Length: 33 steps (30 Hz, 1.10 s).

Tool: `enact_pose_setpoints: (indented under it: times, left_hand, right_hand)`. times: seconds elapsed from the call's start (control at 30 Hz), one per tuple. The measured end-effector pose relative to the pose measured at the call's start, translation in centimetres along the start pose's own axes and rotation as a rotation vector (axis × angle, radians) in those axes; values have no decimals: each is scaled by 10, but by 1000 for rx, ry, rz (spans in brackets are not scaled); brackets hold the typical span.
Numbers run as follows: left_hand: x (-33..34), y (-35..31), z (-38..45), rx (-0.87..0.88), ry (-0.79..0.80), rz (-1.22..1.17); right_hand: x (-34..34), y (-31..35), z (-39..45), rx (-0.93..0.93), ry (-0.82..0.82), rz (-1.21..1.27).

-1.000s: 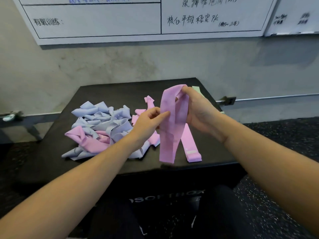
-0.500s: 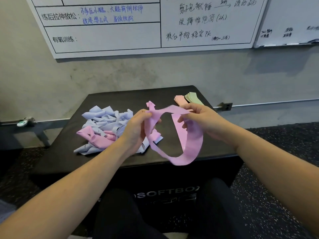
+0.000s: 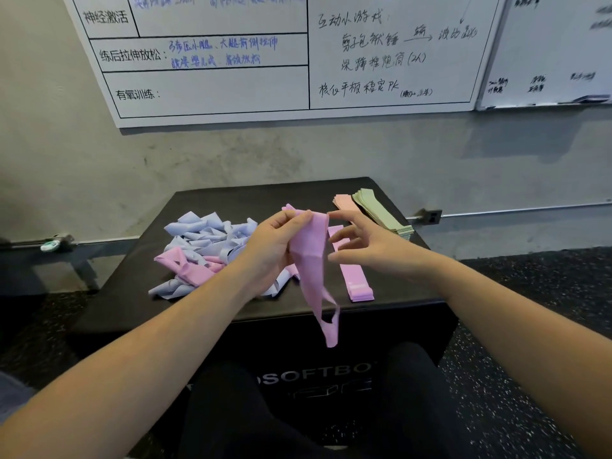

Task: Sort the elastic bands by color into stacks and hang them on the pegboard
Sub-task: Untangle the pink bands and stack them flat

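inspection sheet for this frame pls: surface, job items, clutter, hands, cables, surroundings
Surface: black soft box, top is the work area.
Job items: pink band dangling from left hand; flat pink stack; peach stack; green stack; unsorted blue and pink pile.
Clutter: nothing seen.
Hands: left grips the band; right hand open beside it, fingers spread.
Cables: nothing seen.
Surroundings: whiteboard on concrete wall; no pegboard seen.

Three sorted stacks (image 3: 357, 283), one loose pile (image 3: 205, 246), two whiteboards (image 3: 231, 61)
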State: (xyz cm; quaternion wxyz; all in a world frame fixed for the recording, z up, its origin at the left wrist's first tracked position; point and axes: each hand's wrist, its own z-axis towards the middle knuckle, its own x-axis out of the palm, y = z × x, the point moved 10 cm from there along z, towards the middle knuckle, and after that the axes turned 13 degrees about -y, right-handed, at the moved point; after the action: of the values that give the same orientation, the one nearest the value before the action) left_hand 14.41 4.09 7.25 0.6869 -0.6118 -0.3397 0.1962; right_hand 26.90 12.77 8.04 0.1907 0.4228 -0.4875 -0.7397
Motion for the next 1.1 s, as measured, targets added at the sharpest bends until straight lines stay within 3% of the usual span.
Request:
enact_pose_setpoints:
  times: [0.17,0.5,0.7,0.77,0.93,1.1]
  left_hand:
    - [4,1,-3,-28,-50,-20]
    - [6,3,-6,-79,-82,-106]
    - [1,-1,-7,51,-88,218]
    - [-2,3,-5,54,-95,276]
    - [1,9,-5,75,-104,357]
    - [22,2,-13,34,11,144]
  right_hand:
    - [-9,27,-3,-250,-254,79]
    - [1,38,-15,-478,-311,-142]
    - [-11,42,-22,-582,-383,-191]
    - [-20,46,-23,-570,-419,-144]
    - [-27,43,-14,-342,-381,96]
    - [-32,50,-11,-327,-391,116]
